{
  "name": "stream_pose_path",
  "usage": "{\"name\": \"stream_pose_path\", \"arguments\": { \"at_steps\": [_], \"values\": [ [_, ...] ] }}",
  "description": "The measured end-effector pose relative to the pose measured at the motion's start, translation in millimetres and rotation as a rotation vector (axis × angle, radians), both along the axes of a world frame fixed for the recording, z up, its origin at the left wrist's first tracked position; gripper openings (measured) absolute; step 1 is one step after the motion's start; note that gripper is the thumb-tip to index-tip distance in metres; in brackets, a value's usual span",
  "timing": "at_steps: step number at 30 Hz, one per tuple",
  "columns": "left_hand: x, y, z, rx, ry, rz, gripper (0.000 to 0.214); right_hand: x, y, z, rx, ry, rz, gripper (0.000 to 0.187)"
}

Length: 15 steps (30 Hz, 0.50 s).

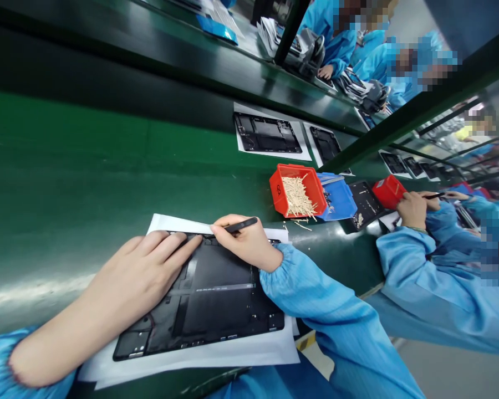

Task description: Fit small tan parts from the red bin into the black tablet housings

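Note:
An opened tablet (224, 277) with a black inner frame and a large dark battery area lies on white paper sheets (216, 357). My left hand (149, 266) rests on its upper left part, fingers stretched out, the index fingertip at the far edge. Close to that fingertip, my right hand (245, 241) pinches a slim black pen-like tool (243, 224). Its rear end points up to the right, while the working tip is hidden by my fingers, so its exact kind cannot be made out.
A red bin (276, 191) of thin pale sticks or strips stands beyond my right hand, beside a blue bin (341, 199). Another opened tablet (268, 133) lies on paper farther back. At right, a co-worker's blue sleeve (419, 271) is close; a dark green post (419, 100) slants overhead.

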<state>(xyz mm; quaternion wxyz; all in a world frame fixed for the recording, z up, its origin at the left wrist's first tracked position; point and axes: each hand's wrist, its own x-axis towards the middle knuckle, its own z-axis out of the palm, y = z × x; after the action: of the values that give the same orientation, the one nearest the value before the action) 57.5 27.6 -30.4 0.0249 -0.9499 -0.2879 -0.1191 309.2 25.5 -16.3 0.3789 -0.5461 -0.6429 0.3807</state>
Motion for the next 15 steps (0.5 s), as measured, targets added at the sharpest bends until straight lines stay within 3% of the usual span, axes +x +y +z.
{"name": "stream_pose_path", "arguments": {
  "at_steps": [4,11,15],
  "values": [
    [-0.5,1.9,1.7,0.002,-0.016,-0.012,0.056,0.9,0.7,-3.2,-0.003,0.048,0.028,0.026],
    [-0.9,2.9,4.2,-0.059,0.015,0.002,0.055,2.3,-0.7,-3.2,0.163,-0.037,0.065,0.027],
    [-0.7,2.6,4.6,-0.085,0.006,0.019,0.052,1.9,-0.4,-5.9,0.150,-0.025,0.065,0.026]
  ]
}}
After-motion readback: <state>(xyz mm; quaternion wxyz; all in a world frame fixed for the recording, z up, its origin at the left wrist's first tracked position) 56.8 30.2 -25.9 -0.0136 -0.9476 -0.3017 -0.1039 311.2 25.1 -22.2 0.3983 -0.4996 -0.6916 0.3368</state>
